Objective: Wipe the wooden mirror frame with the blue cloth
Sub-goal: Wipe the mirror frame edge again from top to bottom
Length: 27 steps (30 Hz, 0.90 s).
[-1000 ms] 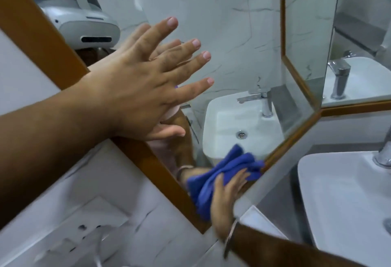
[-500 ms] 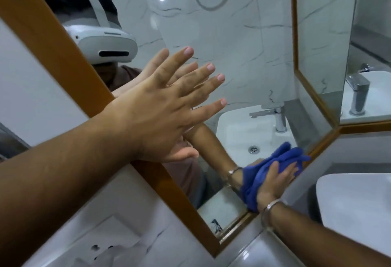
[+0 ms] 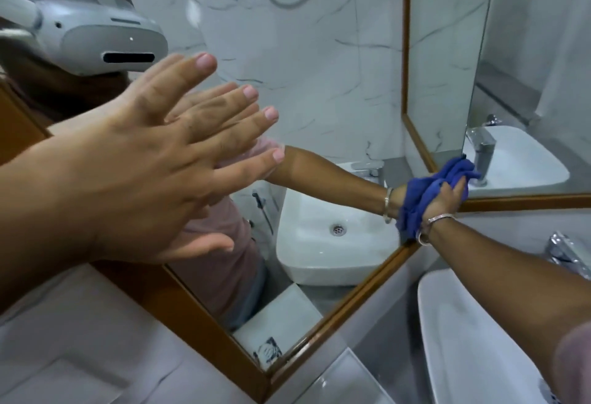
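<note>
The right hand (image 3: pixel 447 197) is pressing the bunched cloth (image 3: pixel 428 192) onto the frame (image 3: pixel 361 295) corner; unwiped rail is running down-left; the left hand (image 3: pixel 153 160) is lying spread on the glass.

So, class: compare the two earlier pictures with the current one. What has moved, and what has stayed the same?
The right hand has slid the blue cloth up along the lower edge of the wooden frame, from near its bottom corner to the corner by the side mirror. It keeps its grip on the cloth. The left hand stays spread flat against the mirror.
</note>
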{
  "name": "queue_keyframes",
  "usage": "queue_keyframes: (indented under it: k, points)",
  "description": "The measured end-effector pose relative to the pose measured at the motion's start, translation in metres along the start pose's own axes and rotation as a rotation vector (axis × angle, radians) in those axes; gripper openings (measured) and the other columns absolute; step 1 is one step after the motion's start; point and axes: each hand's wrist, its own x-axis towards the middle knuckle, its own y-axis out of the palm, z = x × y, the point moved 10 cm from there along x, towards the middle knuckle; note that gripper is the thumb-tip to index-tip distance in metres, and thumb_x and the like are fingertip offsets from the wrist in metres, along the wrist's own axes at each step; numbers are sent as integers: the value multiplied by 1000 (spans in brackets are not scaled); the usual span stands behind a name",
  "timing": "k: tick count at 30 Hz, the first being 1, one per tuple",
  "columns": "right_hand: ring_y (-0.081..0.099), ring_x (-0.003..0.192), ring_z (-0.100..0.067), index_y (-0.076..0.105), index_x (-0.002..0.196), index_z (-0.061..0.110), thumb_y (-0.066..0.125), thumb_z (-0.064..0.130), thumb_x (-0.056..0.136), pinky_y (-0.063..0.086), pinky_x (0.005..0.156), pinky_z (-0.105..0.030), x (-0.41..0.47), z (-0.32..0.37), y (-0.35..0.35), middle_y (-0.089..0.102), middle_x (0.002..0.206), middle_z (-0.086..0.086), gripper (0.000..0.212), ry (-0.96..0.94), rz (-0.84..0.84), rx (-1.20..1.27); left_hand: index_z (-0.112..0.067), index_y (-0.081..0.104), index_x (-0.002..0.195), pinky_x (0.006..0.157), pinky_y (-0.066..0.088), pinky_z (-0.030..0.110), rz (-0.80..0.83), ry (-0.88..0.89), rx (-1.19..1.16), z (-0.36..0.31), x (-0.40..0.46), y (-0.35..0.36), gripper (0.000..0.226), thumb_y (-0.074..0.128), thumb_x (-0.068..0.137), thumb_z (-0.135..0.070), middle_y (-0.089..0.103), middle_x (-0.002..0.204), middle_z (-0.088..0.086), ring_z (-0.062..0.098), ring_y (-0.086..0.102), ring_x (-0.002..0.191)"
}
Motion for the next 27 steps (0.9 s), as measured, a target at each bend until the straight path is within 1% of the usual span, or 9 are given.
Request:
queue_keyframes:
  k: [4, 8, 11, 14, 16, 19, 23, 25, 27]
  points:
    - [45, 130, -23, 26, 150, 27, 36, 16, 97, 32, 112, -36, 2, 82, 27, 39, 150, -1, 55, -111, 52, 24, -13, 39, 153, 122, -1, 63, 51, -65, 35, 7, 2, -9, 87, 38, 87, -68, 35, 159, 23, 44, 29, 148]
    - [32, 142, -24, 25, 151, 27, 34, 17, 99, 25, 117, -37, -7, 181, 60, 27, 158, -3, 54, -313, 124, 25, -21, 49, 148, 115, 20, 71, 72, -142, 10, 20, 6, -20, 75, 42, 86, -63, 46, 153, 19, 41, 39, 144]
    - [38, 137, -22, 32, 147, 32, 32, 17, 95, 30, 111, -30, -20, 244, 81, 35, 149, 4, 54, -450, 168, 63, -25, 46, 148, 120, 15, 67, 5, -111, 51, 50, 10, -36, 71, 44, 86, -58, 48, 152, 16, 39, 41, 143]
    - [45, 132, -25, 31, 141, 40, 31, 24, 92, 36, 111, -44, -30, 317, 103, 40, 148, -2, 52, -576, 214, 56, -24, 44, 145, 123, 5, 58, -96, -135, 204, 113, 12, -71, 67, 43, 85, -53, 52, 148, 18, 35, 40, 140]
    - [43, 134, -28, 29, 139, 42, 31, 29, 89, 35, 111, -51, -33, 367, 121, 39, 149, -3, 51, -639, 226, 39, -27, 38, 149, 124, 3, 56, -175, -208, 319, 158, 4, -91, 70, 42, 86, -56, 50, 150, 16, 30, 31, 144]
    - [48, 127, -28, 35, 133, 41, 31, 33, 86, 38, 108, -49, -45, 446, 144, 43, 143, -1, 49, -716, 238, 53, -37, 23, 157, 123, 1, 59, -245, -268, 386, 214, -2, -99, 75, 33, 90, -67, 26, 164, 6, 22, 5, 156]
    - [56, 107, -29, 42, 122, 35, 34, 31, 83, 44, 98, -47, -68, 542, 168, 51, 122, -4, 40, -848, 234, 57, -40, 23, 157, 118, 10, 68, -28, -454, 415, 329, -34, -35, 94, 36, 73, -80, 17, 169, 0, 32, 14, 155]
    - [50, 119, -31, 37, 134, 32, 33, 30, 87, 39, 106, -48, -75, 586, 182, 46, 133, -6, 47, -909, 240, 10, -46, 22, 156, 117, 10, 71, 58, -637, 417, 402, -65, 20, 111, 35, 57, -95, 19, 168, -2, 34, 16, 155]
    - [38, 132, -34, 30, 144, 26, 32, 27, 91, 31, 112, -48, -79, 625, 194, 35, 146, -10, 53, -958, 222, -65, -50, 26, 153, 120, 16, 64, -33, -734, 153, 412, 12, 16, 121, 28, 46, -105, 28, 166, -1, 34, 26, 152]
